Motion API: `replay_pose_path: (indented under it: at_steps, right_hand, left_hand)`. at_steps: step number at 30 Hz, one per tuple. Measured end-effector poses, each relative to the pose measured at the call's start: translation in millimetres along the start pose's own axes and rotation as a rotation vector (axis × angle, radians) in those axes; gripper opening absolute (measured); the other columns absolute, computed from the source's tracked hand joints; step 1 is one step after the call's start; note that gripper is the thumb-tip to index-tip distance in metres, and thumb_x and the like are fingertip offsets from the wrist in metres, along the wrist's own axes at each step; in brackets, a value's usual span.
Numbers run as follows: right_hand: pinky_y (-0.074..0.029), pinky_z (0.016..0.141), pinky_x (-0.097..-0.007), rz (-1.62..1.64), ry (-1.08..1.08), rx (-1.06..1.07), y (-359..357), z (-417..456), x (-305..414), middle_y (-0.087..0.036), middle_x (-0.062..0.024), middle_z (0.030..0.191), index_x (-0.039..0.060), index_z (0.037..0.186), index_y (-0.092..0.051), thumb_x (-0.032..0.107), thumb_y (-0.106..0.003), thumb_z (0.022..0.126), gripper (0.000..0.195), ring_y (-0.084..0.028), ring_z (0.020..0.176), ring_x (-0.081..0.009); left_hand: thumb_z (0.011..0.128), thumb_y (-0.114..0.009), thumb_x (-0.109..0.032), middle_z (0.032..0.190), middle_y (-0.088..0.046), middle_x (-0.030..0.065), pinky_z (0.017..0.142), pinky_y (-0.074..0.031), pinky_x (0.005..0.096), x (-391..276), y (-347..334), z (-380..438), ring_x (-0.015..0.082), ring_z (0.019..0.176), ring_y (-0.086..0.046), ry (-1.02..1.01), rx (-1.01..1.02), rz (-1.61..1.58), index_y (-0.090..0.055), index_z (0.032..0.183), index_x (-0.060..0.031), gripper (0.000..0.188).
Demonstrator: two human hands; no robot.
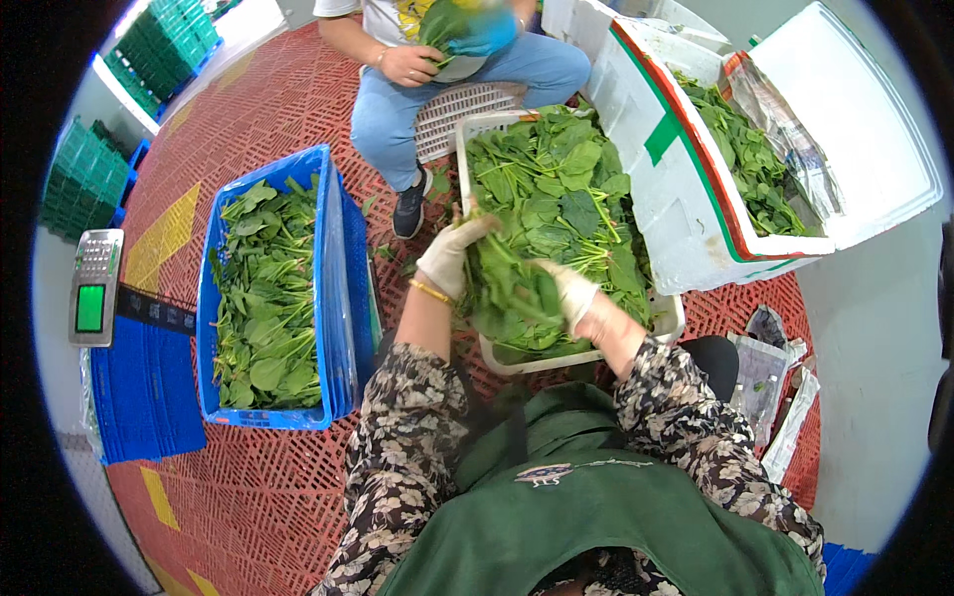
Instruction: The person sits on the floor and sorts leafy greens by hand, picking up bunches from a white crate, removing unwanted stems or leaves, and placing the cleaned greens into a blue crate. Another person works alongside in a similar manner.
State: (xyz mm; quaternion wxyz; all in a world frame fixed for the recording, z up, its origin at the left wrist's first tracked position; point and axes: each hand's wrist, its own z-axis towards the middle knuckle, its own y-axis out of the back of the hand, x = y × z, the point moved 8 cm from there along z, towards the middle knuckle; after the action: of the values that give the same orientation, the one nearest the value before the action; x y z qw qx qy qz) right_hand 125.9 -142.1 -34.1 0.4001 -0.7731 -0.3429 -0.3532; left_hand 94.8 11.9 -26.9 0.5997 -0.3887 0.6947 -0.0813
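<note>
My left hand (pixel 449 257), in a white glove, grips the stem end of a bunch of spinach-like leafy greens (pixel 514 290). Motion blurs the bunch. My right hand (pixel 572 294), also gloved, is closed around its leafy right side; some of its fingers are hidden. Both hands are above the near left part of a white plastic crate (pixel 536 365) heaped with loose greens (pixel 566 186). To my left stands a blue plastic crate (pixel 354 313) lined with clear film, where more greens (pixel 268 298) lie with many stems pointing right.
Opposite me sits a person (pixel 469 89) holding greens, one hand in a blue glove. An open foam box (pixel 671 186) with greens and newspaper (pixel 782 134) stands at the right. A scale display (pixel 93 287) is far left. Paper scraps (pixel 768 380) lie on the red grating floor (pixel 253 506).
</note>
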Motion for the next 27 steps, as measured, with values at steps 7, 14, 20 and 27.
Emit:
replay_pose_path:
  at_steps: [7,14,20,27]
  right_hand:
    - [-0.044,0.100,-0.0351,-1.065,0.027,-0.527,121.7,-0.4,-28.9,-0.060,-0.0176,0.126,0.0114,0.129,-0.057,0.031,-0.063,0.080,0.053,-0.057,0.117,-0.0301]
    - [-0.048,0.089,-0.0370,-1.072,-0.174,-0.722,229.9,24.1,-25.6,-0.067,-0.0186,0.108,0.0079,0.111,-0.066,0.029,-0.069,0.082,0.036,-0.063,0.102,-0.0327]
    - [-0.048,0.061,-0.0250,-0.623,0.180,-0.701,214.0,-9.7,13.6,-0.069,-0.0068,0.081,0.0006,0.095,-0.069,0.009,-0.071,0.080,0.017,-0.060,0.067,-0.0121]
    - [-0.046,0.058,-0.0236,-0.446,0.413,-0.706,188.1,-40.2,46.0,-0.067,-0.0050,0.075,-0.0004,0.091,-0.070,0.005,-0.068,0.081,0.012,-0.058,0.063,-0.0119]
  left_hand:
    - [0.086,-0.060,-0.011,0.097,-0.069,0.0150,0.082,-0.054,0.0325,-31.1,39.0,-3.7,0.0218,0.087,-0.066,-0.228,-0.176,0.140,-0.066,0.098,0.0043,0.021]
    - [0.084,-0.062,-0.010,0.092,-0.070,0.0135,0.079,-0.052,0.0319,-32.1,33.3,2.0,0.0198,0.082,-0.066,-0.227,-0.147,0.291,-0.065,0.092,0.0037,0.016]
    - [0.082,-0.064,-0.010,0.090,-0.070,0.0125,0.082,-0.052,0.0333,-28.9,30.2,1.2,0.0204,0.082,-0.066,-0.199,-0.108,0.316,-0.066,0.092,0.0032,0.016]
    - [0.077,-0.063,0.000,0.087,-0.066,0.0079,0.077,-0.052,0.0315,-19.7,34.8,5.5,0.0178,0.080,-0.064,-0.188,-0.147,0.402,-0.063,0.094,0.0021,0.017]
